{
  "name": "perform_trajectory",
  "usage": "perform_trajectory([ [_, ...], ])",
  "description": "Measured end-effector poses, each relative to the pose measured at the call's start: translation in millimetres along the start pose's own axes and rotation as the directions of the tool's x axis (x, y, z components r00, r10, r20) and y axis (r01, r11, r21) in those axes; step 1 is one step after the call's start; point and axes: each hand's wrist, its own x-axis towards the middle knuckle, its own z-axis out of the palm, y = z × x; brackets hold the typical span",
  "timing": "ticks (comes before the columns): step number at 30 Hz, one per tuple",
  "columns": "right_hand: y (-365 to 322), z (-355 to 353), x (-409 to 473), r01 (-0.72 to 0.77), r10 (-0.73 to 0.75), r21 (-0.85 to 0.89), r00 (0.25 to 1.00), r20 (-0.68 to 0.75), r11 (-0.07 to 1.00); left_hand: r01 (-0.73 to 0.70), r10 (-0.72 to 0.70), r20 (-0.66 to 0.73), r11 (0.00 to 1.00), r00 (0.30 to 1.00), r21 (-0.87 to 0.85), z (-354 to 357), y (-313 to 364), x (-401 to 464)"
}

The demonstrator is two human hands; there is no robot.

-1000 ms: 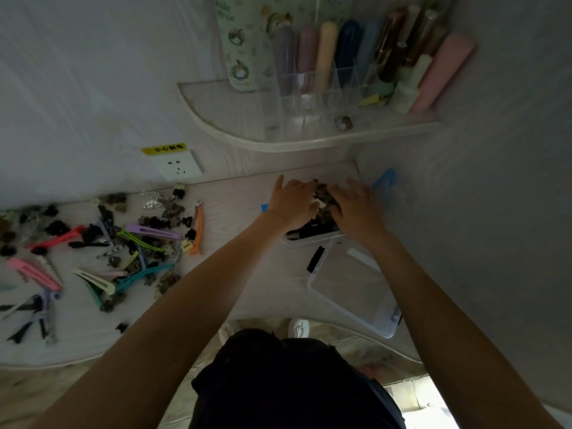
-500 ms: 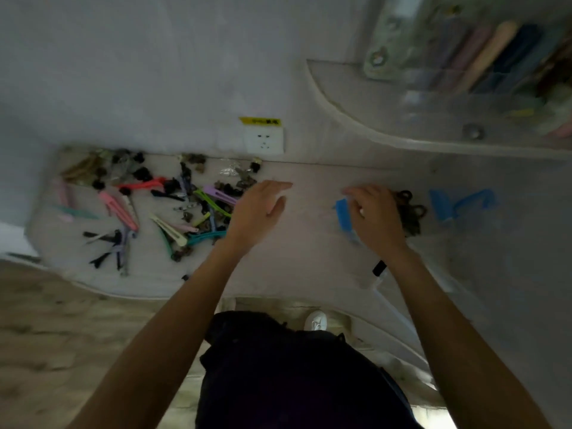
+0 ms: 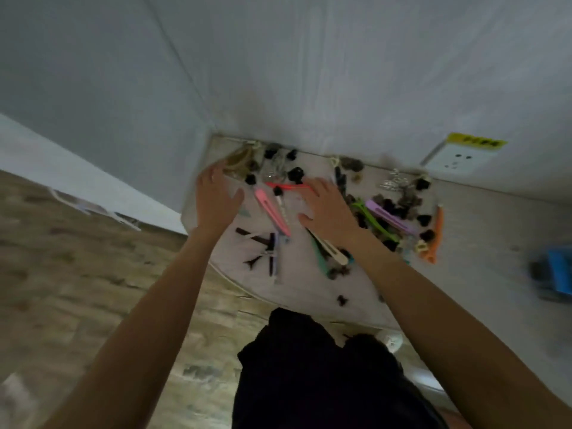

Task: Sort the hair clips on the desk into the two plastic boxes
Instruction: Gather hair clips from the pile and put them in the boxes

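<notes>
A scatter of hair clips covers the left end of the pale desk (image 3: 483, 243): a long pink clip (image 3: 270, 213), a purple clip (image 3: 388, 216), an orange clip (image 3: 436, 236), a cream clip (image 3: 329, 249) and several small black claw clips (image 3: 295, 173). My left hand (image 3: 216, 201) hovers open over the desk's far left corner. My right hand (image 3: 325, 209) is spread open over the middle of the pile, fingers apart, holding nothing. A blurred blue latch of a plastic box (image 3: 558, 272) shows at the right edge.
A white wall socket (image 3: 458, 161) with a yellow label sits on the wall behind the desk. The wall corner meets the desk's left end. Wood-pattern floor lies to the left and below the curved desk edge.
The view has swung left from the boxes to the clip pile. Both hands have moved left from the box area and now hover open over the clips.
</notes>
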Motion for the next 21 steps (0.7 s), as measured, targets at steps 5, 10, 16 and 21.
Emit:
perform_trajectory([
  [5,-24.1,27.3,48.5,0.015,-0.013,-0.140,1.000,0.018,0.990,-0.188,0.158,0.257,0.978,0.953,0.095,1.7,-11.7,76.6],
  [10,-24.3,18.3,81.0,0.078,-0.070,-0.172,0.996,0.057,0.982,-0.217,0.168,0.378,0.972,0.910,0.091,22.9,-10.2,95.1],
  [16,-0.1,2.7,82.9,-0.057,0.118,-0.468,0.988,0.104,0.882,-0.219,0.262,0.327,0.962,0.908,-0.161,24.0,1.9,73.8],
  [21,26.8,-2.1,81.6,-0.168,0.180,-0.369,0.984,-0.003,0.914,-0.058,0.175,0.238,0.902,0.955,-0.427,5.3,26.7,54.7],
])
